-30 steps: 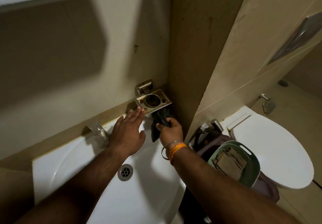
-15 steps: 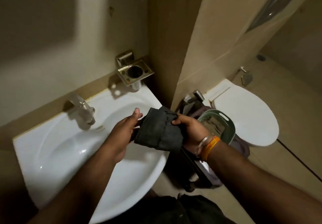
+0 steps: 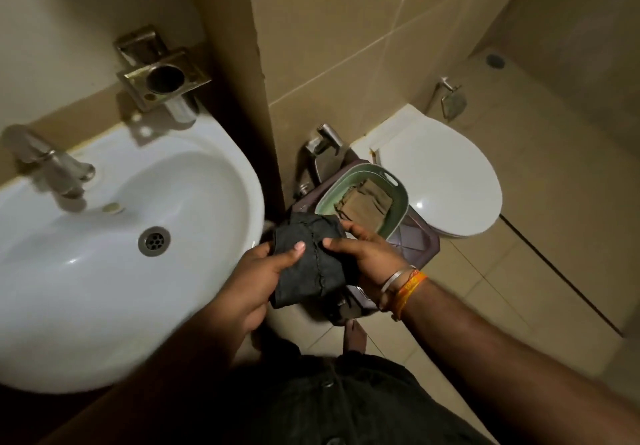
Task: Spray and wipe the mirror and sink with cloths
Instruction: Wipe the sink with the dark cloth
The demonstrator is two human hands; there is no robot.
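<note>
Head view: the left hand and the right hand both grip a dark cloth, thumbs pressed on its upper face from either side and fingers curled beneath, so the bundle sits bunched between them with a stitched seam running down its middle. It hangs in the air just beyond the right-hand edge of the sink, apart from the porcelain, and just short of the green basket, which holds a folded brownish cloth and rests on a dark stool or bin whose nature is hard to tell. The step in hand looks like folding or tidying the cloth, either to offer a fresh face for wiping or to put it by in the basket; which of the two cannot be told. To do it well, the hands should draw the edges square and flatten the bunch into a pad, keeping a clean side outward. The tap and drain lie to the left, the wall-mounted metal holder above the basin, the toilet to the right. Neither mirror nor spray bottle is in view.
</note>
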